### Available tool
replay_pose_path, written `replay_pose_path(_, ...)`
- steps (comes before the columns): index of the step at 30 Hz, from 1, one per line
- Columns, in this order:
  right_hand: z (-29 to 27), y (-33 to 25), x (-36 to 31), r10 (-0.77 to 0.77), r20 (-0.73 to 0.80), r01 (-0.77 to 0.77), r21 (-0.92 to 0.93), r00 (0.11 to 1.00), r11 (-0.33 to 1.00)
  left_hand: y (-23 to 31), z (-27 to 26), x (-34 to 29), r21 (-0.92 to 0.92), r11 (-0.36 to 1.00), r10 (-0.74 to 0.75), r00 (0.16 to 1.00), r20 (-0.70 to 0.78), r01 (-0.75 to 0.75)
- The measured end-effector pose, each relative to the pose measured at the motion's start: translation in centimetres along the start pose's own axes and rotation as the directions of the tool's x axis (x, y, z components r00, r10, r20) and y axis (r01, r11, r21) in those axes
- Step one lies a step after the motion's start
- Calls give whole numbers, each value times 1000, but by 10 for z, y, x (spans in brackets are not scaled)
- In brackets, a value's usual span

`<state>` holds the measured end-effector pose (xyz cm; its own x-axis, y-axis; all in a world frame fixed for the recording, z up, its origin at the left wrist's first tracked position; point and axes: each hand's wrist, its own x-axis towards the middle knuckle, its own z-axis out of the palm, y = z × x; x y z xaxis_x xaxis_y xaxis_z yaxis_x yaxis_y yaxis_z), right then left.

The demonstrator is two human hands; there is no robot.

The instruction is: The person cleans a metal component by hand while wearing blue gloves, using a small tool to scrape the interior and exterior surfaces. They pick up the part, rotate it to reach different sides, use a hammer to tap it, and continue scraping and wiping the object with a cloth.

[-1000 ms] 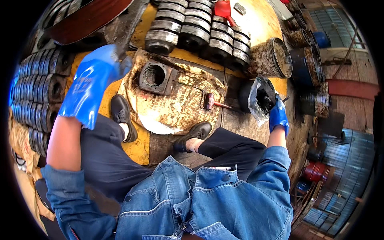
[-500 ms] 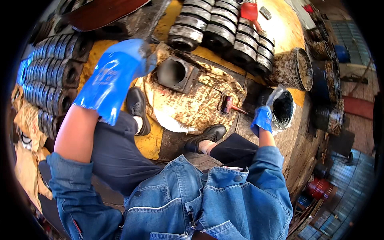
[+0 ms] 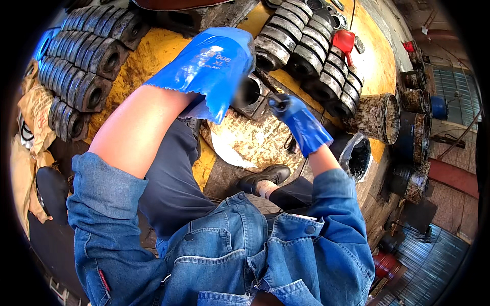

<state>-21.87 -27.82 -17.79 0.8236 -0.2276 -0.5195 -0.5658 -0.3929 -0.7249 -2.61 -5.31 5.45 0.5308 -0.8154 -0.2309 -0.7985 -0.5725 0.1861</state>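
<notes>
My left hand (image 3: 232,56), in a long blue rubber glove, is over the near side of a dark metal block (image 3: 252,94) with a round bore. Its fingers are hidden and partly smeared. My right hand (image 3: 293,112), also gloved in blue, is closed round a thin dark stick-like tool (image 3: 261,95) that points toward the bore. How far the tip reaches cannot be made out. Beneath the block lies a stained, light-coloured round mat (image 3: 240,140). Just right of my right forearm stands a bucket (image 3: 357,159) with a plastic liner and a black inside.
Ribbed metal cylinder blocks (image 3: 79,81) are stacked at left; more ribbed cylinders (image 3: 306,56) stand in rows at the far side. A red scoop (image 3: 344,42) lies on these. Crusted buckets (image 3: 375,117) line the right. My shoe (image 3: 265,177) is by the mat.
My right hand has moved from the lined bucket left to the block, carrying the thin tool. My left hand has shifted right over the block. The view has swung slightly.
</notes>
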Motion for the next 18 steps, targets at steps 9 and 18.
replay_pose_path(9, 12, -100, 39, 86, 284, 283, -959, 955, 26, -10, 2, 6, 19, 994, -113, 987, 113, 112)
replay_pose_path(18, -3, -90, 53, 44, 160, 141, -948, 986, 285, -14, 13, 14, 3, 992, -123, 985, 124, 123)
